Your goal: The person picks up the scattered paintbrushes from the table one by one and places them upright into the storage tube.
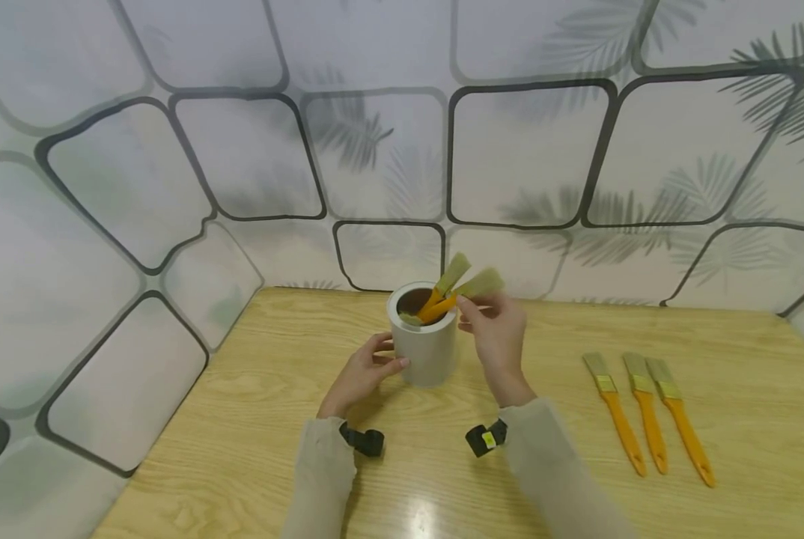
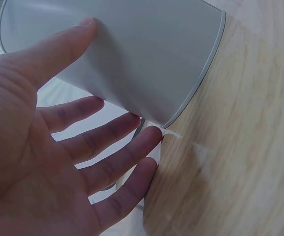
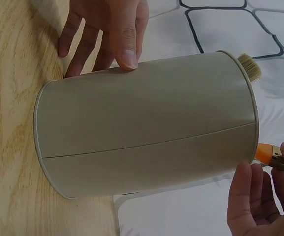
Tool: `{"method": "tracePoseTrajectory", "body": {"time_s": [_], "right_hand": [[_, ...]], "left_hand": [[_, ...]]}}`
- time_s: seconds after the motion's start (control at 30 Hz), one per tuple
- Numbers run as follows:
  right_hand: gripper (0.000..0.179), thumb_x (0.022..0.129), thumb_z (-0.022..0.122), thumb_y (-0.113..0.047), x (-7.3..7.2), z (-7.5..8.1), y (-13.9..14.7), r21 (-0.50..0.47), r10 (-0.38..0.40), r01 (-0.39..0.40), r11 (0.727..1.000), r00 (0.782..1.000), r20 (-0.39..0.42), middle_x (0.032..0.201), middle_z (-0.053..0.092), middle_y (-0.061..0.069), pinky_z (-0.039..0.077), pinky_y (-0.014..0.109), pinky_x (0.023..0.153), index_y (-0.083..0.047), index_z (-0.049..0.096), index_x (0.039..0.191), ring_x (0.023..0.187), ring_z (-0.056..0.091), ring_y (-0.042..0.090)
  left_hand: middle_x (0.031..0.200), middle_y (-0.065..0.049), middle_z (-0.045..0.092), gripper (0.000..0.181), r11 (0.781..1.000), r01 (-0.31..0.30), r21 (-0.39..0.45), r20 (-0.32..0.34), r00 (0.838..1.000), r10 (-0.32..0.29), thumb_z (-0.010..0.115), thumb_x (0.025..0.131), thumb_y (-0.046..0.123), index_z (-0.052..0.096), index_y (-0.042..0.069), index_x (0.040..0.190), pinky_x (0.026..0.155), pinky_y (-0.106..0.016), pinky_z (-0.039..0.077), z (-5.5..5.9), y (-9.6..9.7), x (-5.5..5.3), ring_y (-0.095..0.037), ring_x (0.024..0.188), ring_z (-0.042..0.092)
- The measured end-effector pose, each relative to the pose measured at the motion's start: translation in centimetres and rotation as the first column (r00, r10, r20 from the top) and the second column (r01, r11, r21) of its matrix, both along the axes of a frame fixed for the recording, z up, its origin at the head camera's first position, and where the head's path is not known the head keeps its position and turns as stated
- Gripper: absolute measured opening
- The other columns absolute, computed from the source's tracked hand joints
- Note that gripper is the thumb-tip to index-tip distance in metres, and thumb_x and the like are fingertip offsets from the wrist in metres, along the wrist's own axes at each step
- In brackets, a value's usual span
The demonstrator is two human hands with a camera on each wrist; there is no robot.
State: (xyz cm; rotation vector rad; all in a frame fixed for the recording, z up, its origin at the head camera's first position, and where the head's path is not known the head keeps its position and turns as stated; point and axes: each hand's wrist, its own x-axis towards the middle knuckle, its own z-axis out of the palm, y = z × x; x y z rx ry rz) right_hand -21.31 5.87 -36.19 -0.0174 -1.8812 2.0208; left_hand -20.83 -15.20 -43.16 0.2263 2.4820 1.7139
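Note:
A light grey cylindrical container [image 1: 424, 358] stands upright on the table with paintbrushes inside. My left hand [image 1: 361, 374] rests against its left side, the thumb [image 2: 73, 42] touching the front wall and the spread, relaxed fingers lying along the side. At the rim, my right hand [image 1: 499, 333] pinches a paintbrush [image 1: 484, 283] near its ferrule. That brush leans to the right, bristles outside the opening and its orange handle [image 3: 264, 153] reaching in. Another paintbrush [image 1: 454, 272] sticks up beside it, bristles upward. Some bristles [image 1: 410, 320] also show inside the opening; the handle ends are hidden.
Three orange-handled paintbrushes [image 1: 647, 412] lie side by side on the wooden table [image 1: 254, 449] to the right, bristles pointing away from me. A patterned wall [image 1: 388, 165] rises behind the table's back edge. Each wrist wears a small black camera [image 1: 373, 442].

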Motion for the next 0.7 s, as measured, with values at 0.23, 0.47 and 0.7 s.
{"method": "tracePoseTrajectory", "body": {"time_s": [0.23,0.47,0.7], "right_hand": [[0.021,0.093,0.073,-0.004,0.0,-0.3,-0.1,0.096,0.056,-0.064,0.993,0.995,0.079,0.098,0.067,0.018,0.058,0.022,0.064,0.011,0.070,0.108,0.067,0.065,0.014],[0.016,0.092,0.072,-0.001,-0.1,-0.6,0.1,0.106,0.091,-0.101,0.989,0.991,0.098,0.098,0.069,0.017,0.058,0.022,0.063,0.010,0.069,0.104,0.068,0.062,0.013],[0.017,0.092,0.071,0.001,0.0,-1.2,0.9,0.116,0.097,-0.110,0.987,0.989,0.112,0.097,0.068,0.015,0.057,0.021,0.063,0.010,0.068,0.106,0.067,0.062,0.010]], "left_hand": [[0.139,-0.025,0.054,0.055,1.000,0.023,-0.012,-0.015,1.000,-0.023,0.069,0.099,0.020,0.049,0.002,0.147,0.096,-0.054,0.051,-0.1,-0.1,0.1,-0.042,0.119,0.058],[0.139,-0.025,0.055,0.055,1.000,0.012,-0.013,-0.012,1.000,-0.013,0.070,0.098,0.020,0.050,0.003,0.146,0.096,-0.054,0.051,0.0,-0.1,0.0,-0.042,0.120,0.058],[0.138,-0.026,0.055,0.053,1.000,0.013,-0.018,-0.018,1.000,-0.014,0.069,0.099,0.019,0.050,0.002,0.145,0.096,-0.054,0.051,-0.1,-0.1,-0.2,-0.042,0.120,0.058]]}}
